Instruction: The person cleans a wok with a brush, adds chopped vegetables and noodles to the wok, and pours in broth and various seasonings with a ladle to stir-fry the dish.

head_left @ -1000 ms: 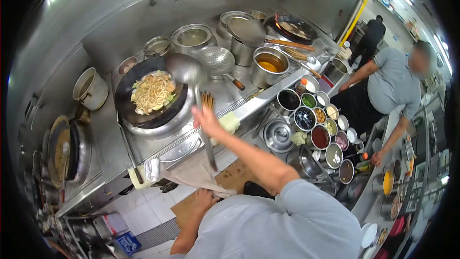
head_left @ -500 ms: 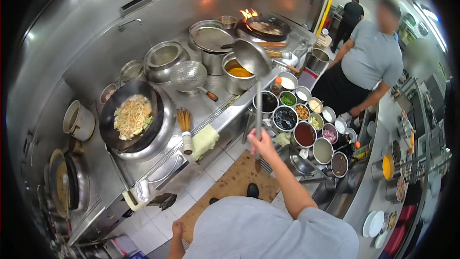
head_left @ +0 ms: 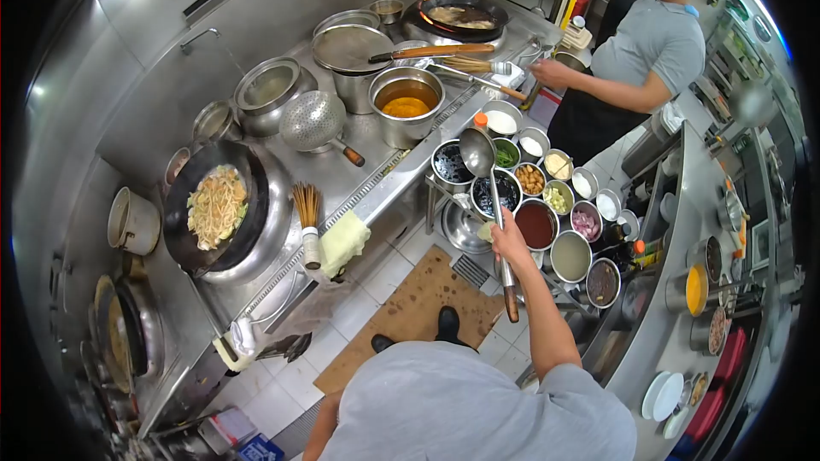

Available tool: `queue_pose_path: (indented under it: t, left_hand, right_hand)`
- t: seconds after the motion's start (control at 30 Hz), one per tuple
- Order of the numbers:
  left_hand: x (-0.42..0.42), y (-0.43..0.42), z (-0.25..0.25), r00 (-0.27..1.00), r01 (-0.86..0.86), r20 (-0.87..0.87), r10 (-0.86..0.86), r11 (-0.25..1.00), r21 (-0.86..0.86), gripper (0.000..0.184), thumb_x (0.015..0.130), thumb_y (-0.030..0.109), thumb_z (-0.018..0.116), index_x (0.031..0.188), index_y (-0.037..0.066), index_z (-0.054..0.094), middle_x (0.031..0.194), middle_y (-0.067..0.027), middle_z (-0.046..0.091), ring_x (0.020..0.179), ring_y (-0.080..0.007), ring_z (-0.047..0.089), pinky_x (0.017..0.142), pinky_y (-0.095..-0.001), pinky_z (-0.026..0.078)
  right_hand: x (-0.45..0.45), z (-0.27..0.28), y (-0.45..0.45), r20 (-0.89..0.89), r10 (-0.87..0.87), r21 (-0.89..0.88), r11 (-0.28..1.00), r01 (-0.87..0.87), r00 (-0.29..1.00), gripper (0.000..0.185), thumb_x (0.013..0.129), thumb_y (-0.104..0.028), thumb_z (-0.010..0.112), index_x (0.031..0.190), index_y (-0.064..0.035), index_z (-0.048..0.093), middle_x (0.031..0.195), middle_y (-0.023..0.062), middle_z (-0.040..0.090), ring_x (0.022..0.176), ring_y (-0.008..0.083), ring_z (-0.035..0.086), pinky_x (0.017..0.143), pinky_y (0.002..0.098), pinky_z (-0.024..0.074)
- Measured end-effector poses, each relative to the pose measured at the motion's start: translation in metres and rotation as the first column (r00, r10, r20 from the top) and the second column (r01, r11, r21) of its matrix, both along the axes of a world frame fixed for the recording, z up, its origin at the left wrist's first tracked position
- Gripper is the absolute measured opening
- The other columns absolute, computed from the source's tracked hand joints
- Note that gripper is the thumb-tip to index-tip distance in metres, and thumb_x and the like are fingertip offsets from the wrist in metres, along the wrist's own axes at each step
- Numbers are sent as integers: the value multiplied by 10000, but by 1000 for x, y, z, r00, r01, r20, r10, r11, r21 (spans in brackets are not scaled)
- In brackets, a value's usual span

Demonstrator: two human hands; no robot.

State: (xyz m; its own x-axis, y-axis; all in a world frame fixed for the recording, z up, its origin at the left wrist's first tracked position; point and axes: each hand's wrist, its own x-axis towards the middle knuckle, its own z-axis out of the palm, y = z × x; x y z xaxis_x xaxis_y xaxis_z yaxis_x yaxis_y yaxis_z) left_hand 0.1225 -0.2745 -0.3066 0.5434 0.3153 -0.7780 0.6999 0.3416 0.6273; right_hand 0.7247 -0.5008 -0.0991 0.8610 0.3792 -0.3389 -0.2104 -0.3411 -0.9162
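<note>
The right hand (head_left: 511,243) grips the ladle (head_left: 477,152), its bowl now over condiment pots (head_left: 571,278) beyond it; the left hand, newly hidden, is unreadable.

We see from one head-worn camera, facing forward and steeply down. Our grey shirt (head_left: 478,401) looms nearest at the bottom edge, the right hand (head_left: 510,243) sits farther off, and the steel desk (head_left: 333,183) runs diagonally away towards the back wall (head_left: 273,34). The wide lens bows straight edges.
</note>
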Motion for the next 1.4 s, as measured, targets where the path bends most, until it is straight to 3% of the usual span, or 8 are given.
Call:
queue_pose_path:
  t: [0.13, 0.57, 0.63, 0.77, 1.0, 1.07, 1.17, 1.4]
  left_hand:
    - [14, -12, 4, 1000, -8, 14, 8, 1000, -10, 170, 943, 203, 510, 932, 76, 623, 849, -71, 621, 653, -153, 587, 504, -305, 495]
    - [19, -44, 2, 998, -47, 36, 48, 999, -23, 190, 946, 224, 518, 967, 73, 632, 876, -73, 624, 703, -159, 602, 544, -312, 513]
    - [18, -49, 0, 997, -52, 46, 53, 998, -24, 194, 946, 227, 520, 972, 73, 633, 880, -74, 625, 711, -160, 605, 550, -313, 516]
    - [23, -55, -1, 996, -53, 73, 54, 998, -15, 201, 947, 234, 522, 983, 72, 636, 889, -75, 626, 726, -162, 609, 562, -315, 522]
    - [37, -52, -3, 986, -79, 149, 69, 995, 62, 213, 948, 244, 526, 1000, 70, 639, 902, -76, 627, 750, -165, 616, 580, -318, 531]
    - [25, -51, 1, 988, -151, 48, 144, 914, 376, 318, 945, 330, 554, 1150, 93, 611, 945, -63, 618, 844, -176, 619, 659, -344, 542]
    - [18, -48, 14, 970, -170, -126, 207, 952, 255, 358, 940, 359, 566, 1215, 129, 558, 971, -54, 615, 832, -185, 624, 649, -361, 542]
    - [2, -18, -15, 992, -115, -39, 122, 983, 140, 327, 941, 317, 569, 1220, 149, 535, 990, -45, 613, 807, -189, 627, 631, -359, 541]
  right_hand:
    - [20, -18, 13, 89, 100, -252, 965, -75, 991, 630, 924, -180, 507, 1489, -99, 241, 785, 176, 632, 511, 240, 585, 462, 384, 485]
    - [50, -97, 21, 564, 225, -396, 918, 21, 795, 611, 934, -171, 514, 1477, -81, 248, 780, 200, 635, 530, 256, 607, 443, 390, 477]
    - [34, -37, 29, 4, 113, -145, 983, -111, 994, 563, 935, -153, 512, 1446, -72, 291, 717, 101, 564, 498, 175, 531, 403, 329, 440]
    - [34, -14, 35, -293, -5, 195, 979, 65, 956, 505, 936, -104, 485, 1404, -77, 297, 695, 9, 453, 478, 95, 430, 366, 273, 396]
    - [36, 40, 16, -186, 30, 273, 962, 23, 982, 448, 942, -110, 464, 1368, -91, 327, 727, 0, 446, 483, 69, 413, 372, 253, 389]
    - [36, 52, 12, -177, 39, 295, 955, 15, 983, 437, 944, -120, 473, 1360, -97, 340, 726, 2, 444, 479, 67, 410, 371, 247, 388]
    - [38, 59, 8, -189, 58, 332, 943, 8, 980, 436, 947, -124, 477, 1360, -103, 340, 729, 4, 446, 474, 67, 407, 373, 249, 388]
    - [32, 47, 14, -240, 29, 413, 908, 75, 970, 317, 963, -132, 470, 1268, -121, 386, 725, -1, 432, 468, 62, 399, 363, 247, 377]
